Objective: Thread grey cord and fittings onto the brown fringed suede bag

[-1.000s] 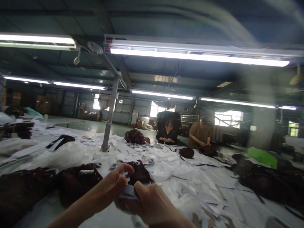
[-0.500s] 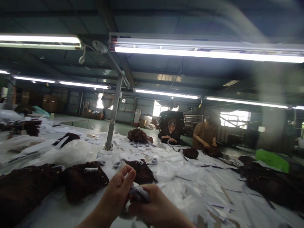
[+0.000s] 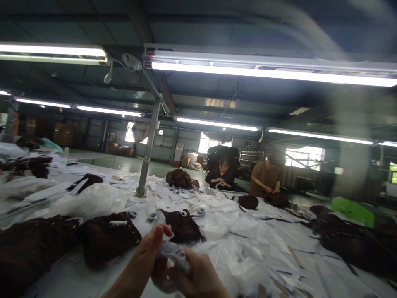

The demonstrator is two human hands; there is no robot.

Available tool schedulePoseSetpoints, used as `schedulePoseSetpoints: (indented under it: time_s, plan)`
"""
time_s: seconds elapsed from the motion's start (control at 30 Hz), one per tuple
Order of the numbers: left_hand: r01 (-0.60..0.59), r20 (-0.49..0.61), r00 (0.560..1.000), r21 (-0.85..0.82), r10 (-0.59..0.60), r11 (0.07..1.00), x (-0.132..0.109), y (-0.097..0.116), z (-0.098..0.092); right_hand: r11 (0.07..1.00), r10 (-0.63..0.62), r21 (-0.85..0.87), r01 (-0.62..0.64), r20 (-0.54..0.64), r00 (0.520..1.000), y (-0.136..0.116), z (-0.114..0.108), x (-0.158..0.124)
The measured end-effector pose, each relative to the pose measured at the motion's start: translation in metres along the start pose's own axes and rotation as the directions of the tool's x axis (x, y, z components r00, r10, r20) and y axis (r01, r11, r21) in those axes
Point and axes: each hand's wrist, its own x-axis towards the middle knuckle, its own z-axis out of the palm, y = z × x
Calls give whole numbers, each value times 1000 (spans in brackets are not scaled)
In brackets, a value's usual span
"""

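At the bottom centre, my left hand (image 3: 145,256) and my right hand (image 3: 198,277) meet around a small bundle of grey-white tape (image 3: 173,254). Both hands have their fingers closed on it, left thumb and fingers pinching its left side, right hand wrapped round it from below. A dark brown fringed fabric piece (image 3: 182,225) lies on the table just beyond my hands. Another dark brown pile (image 3: 108,238) sits to the left of them.
The big white table (image 3: 263,252) is strewn with white strips, tape rolls and clear plastic bags (image 3: 89,200). A metal pole (image 3: 147,153) rises from it. Two people (image 3: 221,176) (image 3: 263,178) sit working at the far edge. Dark fabric heaps (image 3: 353,240) lie right, near a green box (image 3: 352,209).
My hands have sunk a little lower in the frame and the right hand now curls further round the bundle. The view has shifted slightly.
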Motion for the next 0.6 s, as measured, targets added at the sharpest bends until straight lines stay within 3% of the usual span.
schedulePoseSetpoints:
  time_s: [0.1, 0.2, 0.27, 0.4, 0.5, 0.6]
  plan:
    - [-128, 294, 955, 347, 22, 929, -5, 4, -7, 950, 21, -313, 17, 118, 993, 13, 9, 2]
    - [-192, 444, 894, 509, -65, 839, -9, 12, -11, 958, -26, -275, 87, 217, 976, 11, 11, 3]
    - [-122, 392, 918, 422, -60, 898, -7, 17, -13, 989, -6, -143, 30, 165, 986, 2, 5, 3]
    - [16, 64, 998, 2, -16, 1000, 1, 27, -10, 996, 84, 41, -85, 39, 996, -19, -9, 3]
    - [34, -91, 995, -194, -52, 980, 3, 31, 0, 991, 19, 136, -20, 8, 1000, -26, -12, 6]
    - [55, -134, 986, -295, -98, 954, 3, 30, 6, 999, -6, 44, 6, -2, 1000, -25, -18, 6]
